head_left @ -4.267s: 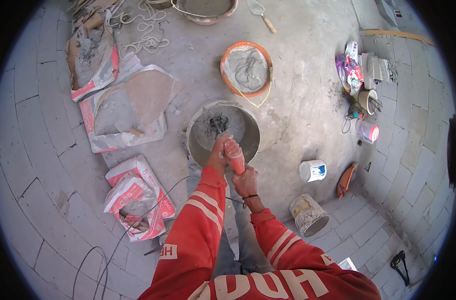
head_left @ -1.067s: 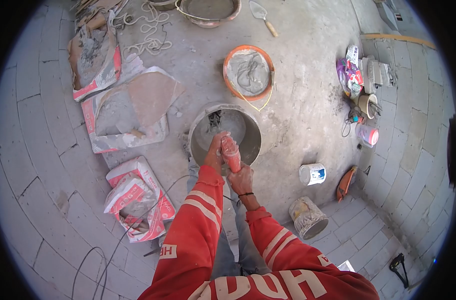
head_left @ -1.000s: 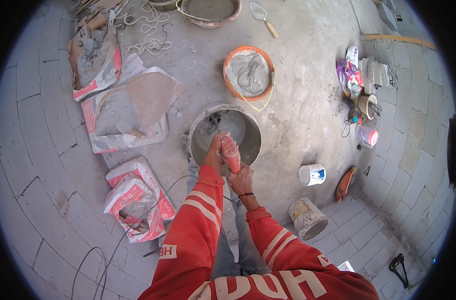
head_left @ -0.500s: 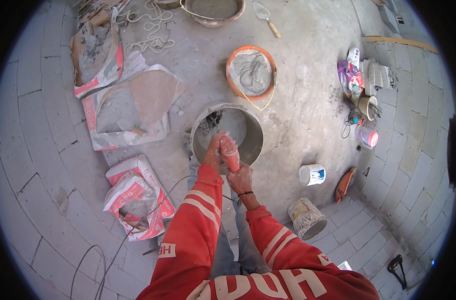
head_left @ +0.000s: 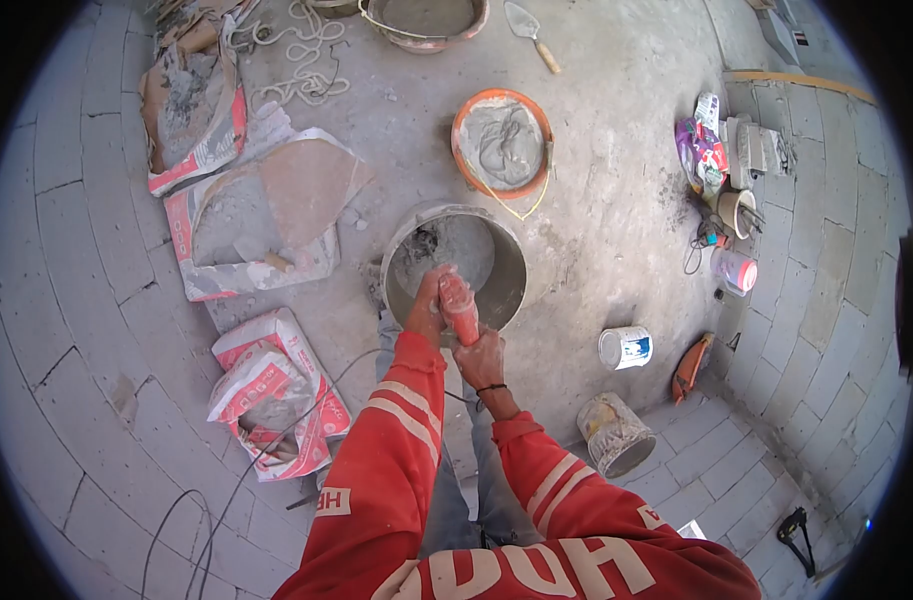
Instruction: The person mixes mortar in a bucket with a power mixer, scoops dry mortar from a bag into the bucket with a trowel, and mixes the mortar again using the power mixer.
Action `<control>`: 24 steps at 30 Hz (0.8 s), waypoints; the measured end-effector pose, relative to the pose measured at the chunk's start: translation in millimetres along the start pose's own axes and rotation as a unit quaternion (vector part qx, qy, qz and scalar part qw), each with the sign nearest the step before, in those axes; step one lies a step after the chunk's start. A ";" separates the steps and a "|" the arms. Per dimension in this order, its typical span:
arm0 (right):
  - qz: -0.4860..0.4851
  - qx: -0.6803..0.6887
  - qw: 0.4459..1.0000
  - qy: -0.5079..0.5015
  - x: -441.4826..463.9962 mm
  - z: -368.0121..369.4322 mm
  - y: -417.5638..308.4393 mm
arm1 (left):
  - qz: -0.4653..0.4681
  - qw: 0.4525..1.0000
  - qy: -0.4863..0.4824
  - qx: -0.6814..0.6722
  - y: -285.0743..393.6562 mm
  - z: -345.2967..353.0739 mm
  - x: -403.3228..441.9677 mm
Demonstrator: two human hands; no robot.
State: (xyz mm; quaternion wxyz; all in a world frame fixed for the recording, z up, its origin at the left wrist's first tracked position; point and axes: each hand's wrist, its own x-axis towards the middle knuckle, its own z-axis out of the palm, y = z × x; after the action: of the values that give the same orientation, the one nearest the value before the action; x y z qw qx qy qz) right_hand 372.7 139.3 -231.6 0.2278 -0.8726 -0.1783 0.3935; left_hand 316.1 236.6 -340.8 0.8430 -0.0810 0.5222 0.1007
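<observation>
A dusty red power drill (head_left: 460,308) is held over a large grey bucket (head_left: 516,280) in front of my legs. My left hand (head_left: 428,308) is closed around its front end. My right hand (head_left: 480,360) grips the rear handle, with a dark band at the wrist. Inside the bucket lies wet grey mix (head_left: 466,255) with a dark patch at the upper left. The drill's working end is hidden by the hands and tool body. A black cord (head_left: 306,420) trails off to the lower left.
An orange-rimmed bucket (head_left: 551,150) of grey mortar stands just beyond. Torn cement bags (head_left: 316,270) lie left, one opened bag (head_left: 306,370) nearer. A trowel (head_left: 533,35) rests at the top. On the right are a white can (head_left: 624,348), a crusted bucket (head_left: 616,435) and block walls.
The dark patch inside the grey bucket looks smaller, and the mix surface has shifted. Both hands keep their hold on the drill in nearly the same place.
</observation>
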 end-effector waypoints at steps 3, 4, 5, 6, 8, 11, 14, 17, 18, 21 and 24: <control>-0.008 -0.001 1.000 -0.002 0.3 0.0 4.4 | -0.011 1.000 -0.020 0.000 -2.6 -6.0 4.6; -0.011 -0.002 1.000 -0.005 0.0 0.8 6.0 | 0.000 1.000 -0.029 0.002 -3.3 -5.0 -1.7; -0.015 -0.011 1.000 -0.006 -0.4 1.6 7.7 | 0.026 0.999 -0.024 -0.013 -5.0 -3.1 -7.6; -0.019 -0.019 1.000 -0.008 -0.7 0.7 7.0 | 0.051 0.998 -0.020 -0.028 -8.5 -0.6 -12.5; -0.019 -0.017 1.000 -0.005 1.1 -1.7 5.6 | 0.083 0.996 -0.011 -0.033 -9.7 4.8 -18.6; -0.011 -0.002 1.000 0.000 0.5 -1.7 5.4 | 0.076 0.997 0.007 -0.020 -11.9 -2.8 -11.0; -0.019 -0.012 1.000 0.007 1.7 -1.2 8.8 | 0.060 0.998 0.014 -0.013 -17.8 -15.2 15.9; -0.011 -0.009 1.000 0.000 1.2 -3.8 8.5 | 0.072 0.997 0.021 -0.003 -16.9 -0.3 -1.1; -0.004 -0.011 1.000 -0.001 1.7 -4.5 9.2 | 0.039 0.999 0.018 -0.027 -21.1 -14.2 21.2; -0.006 -0.019 1.000 -0.002 2.2 -7.0 10.5 | -0.009 0.999 0.031 -0.037 -17.9 -6.6 26.6; -0.005 -0.014 1.000 0.003 1.3 -10.0 9.0 | -0.031 0.998 0.023 -0.040 -15.6 -1.0 24.2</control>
State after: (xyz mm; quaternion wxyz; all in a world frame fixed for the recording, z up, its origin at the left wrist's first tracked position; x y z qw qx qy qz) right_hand 382.4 129.9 -231.3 0.2181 -0.8761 -0.1876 0.3869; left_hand 329.7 223.3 -362.5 0.8296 -0.1337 0.5340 0.0932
